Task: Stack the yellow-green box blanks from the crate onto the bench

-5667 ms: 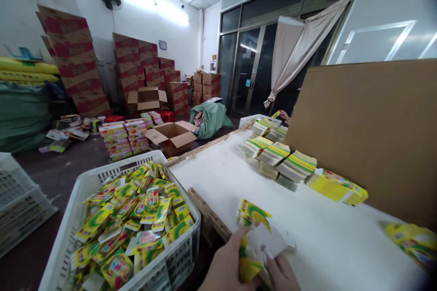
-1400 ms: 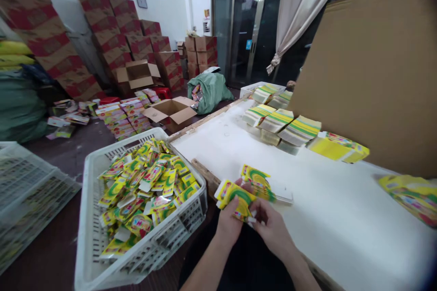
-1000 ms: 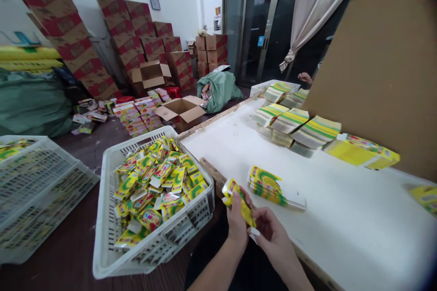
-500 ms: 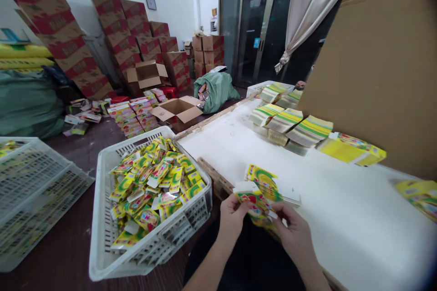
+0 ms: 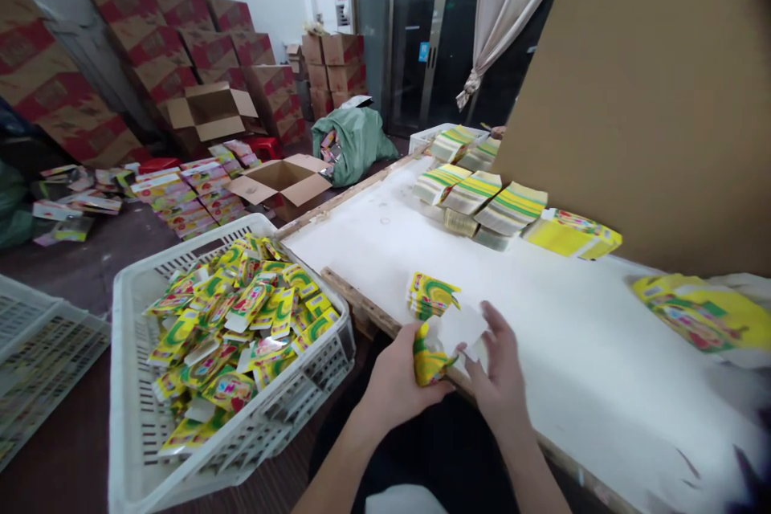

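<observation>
My left hand point(image 5: 394, 377) is closed around a small yellow-and-green carton point(image 5: 429, 361), held just over the table's near edge. White card point(image 5: 461, 328), seemingly the carton's plain inside or back, faces up between my hands. At its right side is my right hand point(image 5: 499, 373), thumb and fingers apart, the fingertips close to or touching the card's edge. Just beyond my left hand, a small pile of printed flat cartons point(image 5: 429, 293) lies on the white table point(image 5: 367, 245). A white plastic crate point(image 5: 129, 353) to the left holds many similar yellow cartons point(image 5: 246, 305).
Bundled carton stacks point(image 5: 511, 209) stand across the table by a large cardboard sheet point(image 5: 632, 96). Yellow printed packaging point(image 5: 704, 313) lies to the right. An open cardboard box point(image 5: 280, 181), a green sack point(image 5: 355, 144) and stacked boxes point(image 5: 150, 40) occupy the floor beyond.
The carton has turned from its printed front to show white card. My left hand has wrapped around it, and my right fingers have spread. The view has swung slightly right.
</observation>
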`<state>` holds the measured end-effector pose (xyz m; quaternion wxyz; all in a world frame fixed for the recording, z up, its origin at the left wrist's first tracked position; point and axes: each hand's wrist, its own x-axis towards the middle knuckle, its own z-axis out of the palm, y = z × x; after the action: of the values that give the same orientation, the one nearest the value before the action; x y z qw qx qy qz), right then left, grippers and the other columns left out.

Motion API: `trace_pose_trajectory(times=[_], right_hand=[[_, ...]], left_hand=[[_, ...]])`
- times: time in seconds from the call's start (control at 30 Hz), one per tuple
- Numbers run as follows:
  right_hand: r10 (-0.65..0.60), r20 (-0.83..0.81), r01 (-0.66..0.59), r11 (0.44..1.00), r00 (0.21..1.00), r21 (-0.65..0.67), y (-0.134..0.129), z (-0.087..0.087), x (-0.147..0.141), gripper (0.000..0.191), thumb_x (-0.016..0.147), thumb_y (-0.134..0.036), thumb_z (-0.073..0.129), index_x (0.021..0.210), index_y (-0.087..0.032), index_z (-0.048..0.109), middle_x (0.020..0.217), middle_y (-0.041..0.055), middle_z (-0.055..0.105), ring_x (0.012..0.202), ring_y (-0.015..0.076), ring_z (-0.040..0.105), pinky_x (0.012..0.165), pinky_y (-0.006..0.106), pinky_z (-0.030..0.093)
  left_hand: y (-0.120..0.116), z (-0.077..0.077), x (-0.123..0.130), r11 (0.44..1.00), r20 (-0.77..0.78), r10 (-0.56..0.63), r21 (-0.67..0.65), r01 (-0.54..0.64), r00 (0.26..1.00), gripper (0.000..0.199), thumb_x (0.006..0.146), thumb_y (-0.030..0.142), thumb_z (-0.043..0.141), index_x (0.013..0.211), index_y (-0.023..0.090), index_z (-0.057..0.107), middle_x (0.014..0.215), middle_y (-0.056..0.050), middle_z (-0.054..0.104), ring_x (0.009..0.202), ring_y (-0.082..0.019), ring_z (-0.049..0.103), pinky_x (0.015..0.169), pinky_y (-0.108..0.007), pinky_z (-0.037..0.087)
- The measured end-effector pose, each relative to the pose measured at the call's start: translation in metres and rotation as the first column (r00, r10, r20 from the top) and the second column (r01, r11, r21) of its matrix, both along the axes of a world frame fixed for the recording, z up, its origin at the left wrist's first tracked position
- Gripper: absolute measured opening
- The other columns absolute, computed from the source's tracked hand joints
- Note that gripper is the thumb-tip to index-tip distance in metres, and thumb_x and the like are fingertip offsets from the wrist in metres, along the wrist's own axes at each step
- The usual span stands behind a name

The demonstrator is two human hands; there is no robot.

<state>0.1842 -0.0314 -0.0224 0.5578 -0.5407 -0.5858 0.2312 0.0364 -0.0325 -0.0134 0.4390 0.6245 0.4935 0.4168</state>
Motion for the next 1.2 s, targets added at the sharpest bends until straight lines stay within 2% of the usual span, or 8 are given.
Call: trace_pose_trajectory(times=[0.23, 0.47, 0.63, 0.73, 0.8, 0.87, 1.0, 1.2], right_hand=[[0.217, -0.560, -0.456, 0.827, 0.800, -0.330, -0.002, -0.004, -0.016, 0.042, 0.078, -0.032, 0.050, 0.119, -0.022, 0.050, 0.132, 0.0047, 0.045, 0.122, 0.0221, 0.039, 0.102, 0.039, 0.029], [0.391, -0.164, -0.423, 0.863, 0.906, -0.276, -0.010, -0.010, -0.010, 0.061, 0.075, -0.025, 0.054, 0.133, -0.026, 0.032, 0.140, 0.0029, 0.033, 0.127, 0.0241, 0.031, 0.105, 0.045, 0.023], [0.354, 0.068, -0.337, 0.923, 0.933, -0.185, -0.006, -0.012, -0.005, 0.048, 0.078, -0.014, 0.044, 0.123, -0.027, 0.048, 0.134, 0.0023, 0.042, 0.123, 0.0220, 0.038, 0.103, 0.041, 0.029], [0.168, -0.050, -0.175, 0.966, 0.984, -0.192, 0.000, -0.016, -0.004, 0.049, 0.082, -0.019, 0.040, 0.131, -0.025, 0.037, 0.133, 0.0044, 0.044, 0.122, 0.0214, 0.040, 0.100, 0.042, 0.034], [0.189, -0.031, -0.191, 0.967, 0.982, -0.166, 0.001, -0.020, -0.005, 0.050, 0.083, -0.021, 0.042, 0.132, -0.024, 0.034, 0.135, 0.0046, 0.041, 0.124, 0.0220, 0.037, 0.100, 0.042, 0.033], [0.245, 0.071, -0.237, 0.965, 0.967, -0.110, 0.000, -0.022, -0.006, 0.050, 0.081, -0.021, 0.046, 0.130, -0.025, 0.037, 0.136, 0.0048, 0.039, 0.127, 0.0231, 0.032, 0.101, 0.042, 0.032], [0.330, 0.241, -0.317, 0.944, 0.913, -0.091, -0.005, -0.018, -0.004, 0.044, 0.076, -0.018, 0.055, 0.119, -0.026, 0.053, 0.134, 0.0071, 0.042, 0.123, 0.0250, 0.039, 0.097, 0.038, 0.039], [0.377, 0.358, -0.360, 0.926, 0.854, -0.117, -0.007, -0.012, -0.007, 0.049, 0.075, -0.012, 0.050, 0.121, -0.030, 0.049, 0.139, 0.0045, 0.034, 0.123, 0.0246, 0.037, 0.097, 0.037, 0.038]], left_hand=[[-0.007, 0.001, 0.004, 0.975, -0.201, -0.157, 0.126, 0.185, 0.967, 0.073, 0.055, 0.018, 0.067, 0.120, 0.026, 0.036, 0.116, -0.005, 0.050, 0.099, -0.025, 0.052, 0.085, -0.036, 0.040], [-0.002, -0.008, -0.002, 0.973, -0.302, -0.181, 0.085, 0.216, 0.936, 0.065, 0.057, 0.015, 0.060, 0.117, 0.022, 0.034, 0.095, -0.006, 0.058, 0.079, -0.023, 0.058, 0.070, -0.034, 0.046], [0.004, -0.016, -0.001, 0.959, -0.097, 0.124, 0.266, -0.094, 0.988, 0.078, 0.054, 0.016, 0.070, 0.124, 0.021, 0.036, 0.124, -0.013, 0.044, 0.117, -0.030, 0.039, 0.098, -0.045, 0.029], [0.007, -0.015, 0.001, 0.955, 0.214, 0.265, 0.080, -0.287, 0.940, 0.086, 0.045, 0.019, 0.079, 0.122, 0.022, 0.041, 0.125, -0.013, 0.044, 0.119, -0.033, 0.036, 0.100, -0.049, 0.026], [0.008, -0.012, 0.003, 0.962, 0.529, 0.274, -0.147, -0.231, 0.803, 0.077, 0.052, 0.021, 0.076, 0.120, 0.023, 0.041, 0.125, -0.012, 0.045, 0.114, -0.031, 0.044, 0.094, -0.046, 0.036], [0.010, -0.009, 0.005, 0.940, 0.774, 0.336, -0.310, -0.143, 0.536, 0.059, 0.064, 0.023, 0.069, 0.117, 0.024, 0.043, 0.126, -0.010, 0.046, 0.111, -0.027, 0.049, 0.089, -0.041, 0.042], [0.016, -0.007, 0.008, 0.859, 0.853, 0.511, -0.504, -0.090, 0.106, 0.030, 0.074, 0.023, 0.060, 0.102, 0.019, 0.053, 0.105, -0.007, 0.059, 0.098, -0.020, 0.058, 0.087, -0.036, 0.045], [0.014, -0.003, 0.014, 0.882, 0.884, 0.467, -0.463, -0.088, 0.035, 0.015, 0.075, 0.024, 0.058, 0.087, 0.016, 0.056, 0.084, -0.004, 0.063, 0.085, -0.017, 0.062, 0.082, -0.034, 0.047]])
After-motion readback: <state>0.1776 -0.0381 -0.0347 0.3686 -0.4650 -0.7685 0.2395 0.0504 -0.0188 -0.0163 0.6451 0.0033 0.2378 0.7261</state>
